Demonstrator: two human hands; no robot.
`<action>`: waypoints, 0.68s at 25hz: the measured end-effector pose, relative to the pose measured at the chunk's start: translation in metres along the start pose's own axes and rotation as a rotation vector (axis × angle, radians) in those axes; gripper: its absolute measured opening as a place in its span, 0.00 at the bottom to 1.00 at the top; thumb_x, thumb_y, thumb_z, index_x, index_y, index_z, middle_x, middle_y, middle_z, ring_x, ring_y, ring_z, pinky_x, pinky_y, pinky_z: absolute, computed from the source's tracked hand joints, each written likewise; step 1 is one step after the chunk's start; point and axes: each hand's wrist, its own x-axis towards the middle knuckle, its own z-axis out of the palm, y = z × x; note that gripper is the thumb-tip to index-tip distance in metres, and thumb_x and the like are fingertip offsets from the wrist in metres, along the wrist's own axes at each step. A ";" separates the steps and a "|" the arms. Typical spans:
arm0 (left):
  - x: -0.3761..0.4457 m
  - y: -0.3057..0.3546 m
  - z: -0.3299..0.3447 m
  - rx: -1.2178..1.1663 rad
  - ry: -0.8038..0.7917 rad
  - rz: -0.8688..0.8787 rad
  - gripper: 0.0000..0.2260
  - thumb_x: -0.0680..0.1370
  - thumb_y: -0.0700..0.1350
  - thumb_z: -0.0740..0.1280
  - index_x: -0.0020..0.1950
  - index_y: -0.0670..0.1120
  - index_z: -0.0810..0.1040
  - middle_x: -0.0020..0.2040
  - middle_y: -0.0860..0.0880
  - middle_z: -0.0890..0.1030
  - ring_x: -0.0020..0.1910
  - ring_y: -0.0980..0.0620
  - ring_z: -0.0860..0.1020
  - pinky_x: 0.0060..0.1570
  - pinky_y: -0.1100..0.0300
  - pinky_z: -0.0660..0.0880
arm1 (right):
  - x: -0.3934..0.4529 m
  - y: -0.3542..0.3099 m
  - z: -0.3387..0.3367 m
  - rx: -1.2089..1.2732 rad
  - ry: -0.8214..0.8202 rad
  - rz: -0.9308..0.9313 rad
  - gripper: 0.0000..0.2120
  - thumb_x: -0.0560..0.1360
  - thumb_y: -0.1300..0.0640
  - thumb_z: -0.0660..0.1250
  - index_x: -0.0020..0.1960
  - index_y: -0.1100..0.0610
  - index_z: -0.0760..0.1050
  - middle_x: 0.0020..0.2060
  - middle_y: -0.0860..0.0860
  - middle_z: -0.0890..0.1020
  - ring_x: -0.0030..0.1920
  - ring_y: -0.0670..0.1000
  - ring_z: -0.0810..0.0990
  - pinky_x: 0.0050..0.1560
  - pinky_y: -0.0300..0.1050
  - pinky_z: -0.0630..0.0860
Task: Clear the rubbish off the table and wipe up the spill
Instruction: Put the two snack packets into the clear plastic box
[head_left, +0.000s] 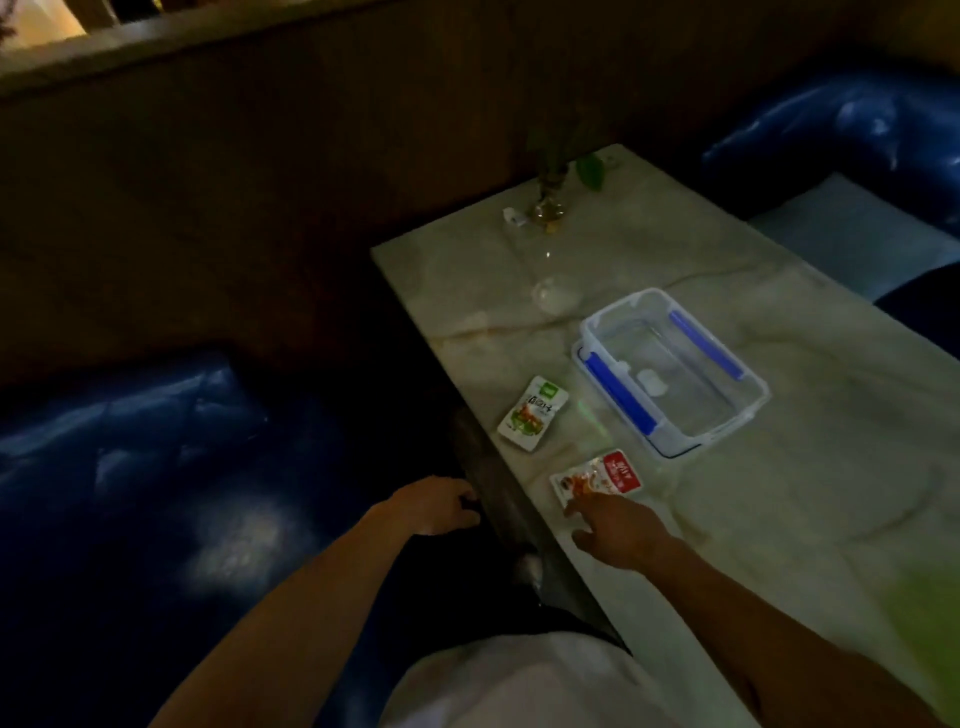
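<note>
Two snack packets lie near the left edge of the pale marble table (779, 493): a green and white packet (532, 413) and, closer to me, a red and white packet (597, 478). My right hand (618, 525) rests on the table with its fingertips touching the near edge of the red packet, fingers apart. My left hand (434, 504) is below the table's edge, curled around something dark that I cannot make out. A small wet patch (556, 296) glistens further up the table.
A clear plastic box (670, 371) with blue clips stands open beside the packets. A glass vase with a green plant (550, 202) and a small white scrap (514, 215) sit at the far end. Blue padded benches (130, 467) flank the table on both sides.
</note>
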 end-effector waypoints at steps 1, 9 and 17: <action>0.010 0.006 -0.008 0.019 -0.007 0.016 0.24 0.78 0.58 0.63 0.71 0.52 0.68 0.69 0.48 0.74 0.64 0.48 0.74 0.64 0.52 0.72 | 0.000 0.004 0.004 0.004 0.008 0.014 0.22 0.76 0.44 0.62 0.69 0.47 0.68 0.69 0.51 0.73 0.66 0.52 0.73 0.63 0.48 0.72; 0.084 0.035 -0.056 0.191 0.061 0.170 0.23 0.77 0.58 0.64 0.70 0.53 0.69 0.70 0.49 0.72 0.67 0.48 0.73 0.65 0.55 0.71 | 0.005 0.025 0.017 0.152 0.169 0.207 0.23 0.76 0.47 0.59 0.70 0.47 0.65 0.69 0.49 0.71 0.65 0.52 0.72 0.58 0.50 0.73; 0.132 0.045 -0.075 0.335 0.169 0.337 0.27 0.76 0.54 0.65 0.74 0.54 0.64 0.74 0.50 0.66 0.69 0.48 0.69 0.65 0.52 0.71 | 0.020 0.021 0.010 0.319 0.315 0.475 0.31 0.74 0.43 0.65 0.73 0.47 0.59 0.70 0.50 0.69 0.65 0.53 0.71 0.60 0.51 0.73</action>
